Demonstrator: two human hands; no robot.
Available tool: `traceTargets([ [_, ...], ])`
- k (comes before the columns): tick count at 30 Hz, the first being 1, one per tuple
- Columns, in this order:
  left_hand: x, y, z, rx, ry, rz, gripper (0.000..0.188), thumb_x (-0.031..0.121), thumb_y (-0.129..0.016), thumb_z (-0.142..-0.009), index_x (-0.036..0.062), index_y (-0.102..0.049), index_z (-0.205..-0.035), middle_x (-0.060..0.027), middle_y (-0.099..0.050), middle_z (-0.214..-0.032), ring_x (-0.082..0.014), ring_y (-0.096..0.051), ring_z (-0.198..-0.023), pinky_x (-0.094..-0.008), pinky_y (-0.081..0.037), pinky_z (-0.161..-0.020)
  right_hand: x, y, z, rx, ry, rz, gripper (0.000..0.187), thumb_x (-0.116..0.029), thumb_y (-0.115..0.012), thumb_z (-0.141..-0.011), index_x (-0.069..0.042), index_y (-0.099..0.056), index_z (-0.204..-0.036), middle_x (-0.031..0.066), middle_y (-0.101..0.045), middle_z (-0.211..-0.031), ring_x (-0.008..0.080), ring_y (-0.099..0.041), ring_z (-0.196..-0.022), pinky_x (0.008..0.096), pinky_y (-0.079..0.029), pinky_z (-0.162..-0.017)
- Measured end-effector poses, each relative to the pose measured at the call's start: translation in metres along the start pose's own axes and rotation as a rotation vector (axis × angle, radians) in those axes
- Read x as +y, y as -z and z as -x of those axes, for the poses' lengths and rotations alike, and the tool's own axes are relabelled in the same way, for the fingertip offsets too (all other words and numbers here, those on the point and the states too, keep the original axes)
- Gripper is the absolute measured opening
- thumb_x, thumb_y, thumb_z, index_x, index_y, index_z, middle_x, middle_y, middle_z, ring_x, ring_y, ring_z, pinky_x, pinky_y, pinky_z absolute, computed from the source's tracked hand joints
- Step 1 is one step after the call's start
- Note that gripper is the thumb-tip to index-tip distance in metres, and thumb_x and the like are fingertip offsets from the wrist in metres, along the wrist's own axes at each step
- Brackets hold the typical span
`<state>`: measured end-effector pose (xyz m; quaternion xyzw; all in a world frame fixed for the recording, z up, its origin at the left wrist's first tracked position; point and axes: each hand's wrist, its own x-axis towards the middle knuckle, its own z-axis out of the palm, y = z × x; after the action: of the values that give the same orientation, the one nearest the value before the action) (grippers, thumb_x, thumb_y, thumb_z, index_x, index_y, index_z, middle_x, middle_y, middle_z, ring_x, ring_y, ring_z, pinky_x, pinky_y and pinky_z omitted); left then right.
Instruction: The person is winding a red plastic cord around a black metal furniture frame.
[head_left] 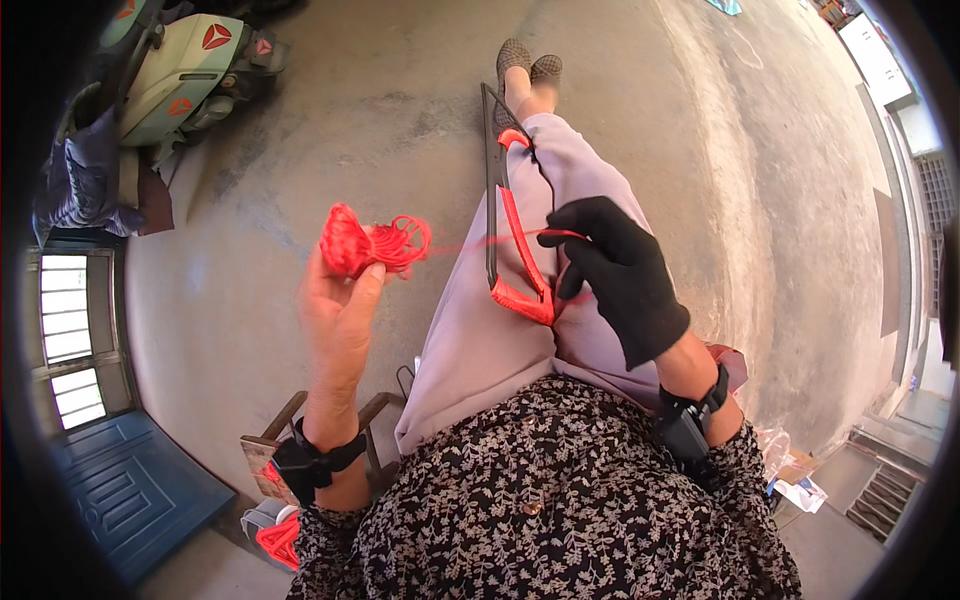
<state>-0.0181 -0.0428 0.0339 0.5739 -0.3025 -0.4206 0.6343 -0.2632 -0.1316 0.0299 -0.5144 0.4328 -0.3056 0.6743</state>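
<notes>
My bare left hand (338, 310) is closed around a hank of red cord (350, 245), its loops spilling out past the thumb. One strand stretches from the hank across to my right hand (620, 275), which wears a black glove and pinches the red strand between its fingers. Between the hands, a thin black rectangular frame (491, 200) rests along my outstretched legs. Red cord wraps closely around its near end (520, 304) and much of one long side. A further short red section sits near the far end, while the other long side is bare black.
A pale green scooter (185, 75) with red marks stands at the far left, above a blue panelled door (135, 490). Beside my left forearm is a wooden seat (375, 410), with red cord in a grey container (275, 535) below. Plastic and paper items (800, 490) lie at right.
</notes>
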Motion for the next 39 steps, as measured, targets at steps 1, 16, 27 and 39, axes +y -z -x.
traceTargets([
  [1,0.0,0.004,-0.001,-0.008,-0.146,-0.334,0.03,0.002,-0.066,-0.082,0.0005,-0.056,-0.11,-0.0092,-0.062,-0.105,-0.0152,-0.062,-0.093,-0.0302,-0.05,-0.083,0.023,0.006,-0.009,-0.075,0.101,0.006,0.021,-0.002,-0.056,-0.087,-0.003,-0.06,-0.108,0.005,-0.06,-0.088,0.0116,-0.059,-0.074,0.0244,-0.048,-0.065],
  [16,-0.057,-0.05,0.002,-0.283,-0.008,-0.389,0.032,-0.003,-0.067,-0.073,0.0003,-0.057,-0.104,-0.0101,-0.067,-0.093,-0.0245,-0.067,-0.083,-0.0318,-0.054,-0.07,0.058,0.009,-0.028,-0.141,0.534,0.463,0.04,-0.015,-0.07,-0.079,-0.008,-0.06,-0.117,0.0111,-0.058,-0.124,0.0201,-0.06,-0.102,0.0309,-0.049,-0.086],
  [27,0.016,-0.057,0.03,-0.616,0.503,0.47,0.047,0.033,-0.057,-0.091,0.0007,-0.048,-0.124,-0.0163,-0.058,-0.117,-0.0203,-0.057,-0.103,-0.0277,-0.051,-0.069,-0.01,0.023,0.039,-0.255,0.028,-1.128,0.055,-0.044,-0.04,-0.096,-0.002,-0.045,-0.13,0.0131,-0.062,-0.114,0.0318,-0.056,-0.113,0.0467,-0.042,-0.101],
  [39,-0.031,0.007,0.05,-0.223,0.761,0.527,0.029,0.028,-0.053,-0.095,0.002,-0.053,-0.109,-0.0032,-0.05,-0.072,-0.013,-0.045,-0.06,-0.0223,-0.035,-0.046,0.044,-0.019,0.016,-0.071,0.144,0.641,0.043,-0.038,-0.07,-0.08,-0.009,-0.061,-0.11,0.0117,-0.068,-0.085,0.0275,-0.066,-0.08,0.0375,-0.05,-0.071],
])
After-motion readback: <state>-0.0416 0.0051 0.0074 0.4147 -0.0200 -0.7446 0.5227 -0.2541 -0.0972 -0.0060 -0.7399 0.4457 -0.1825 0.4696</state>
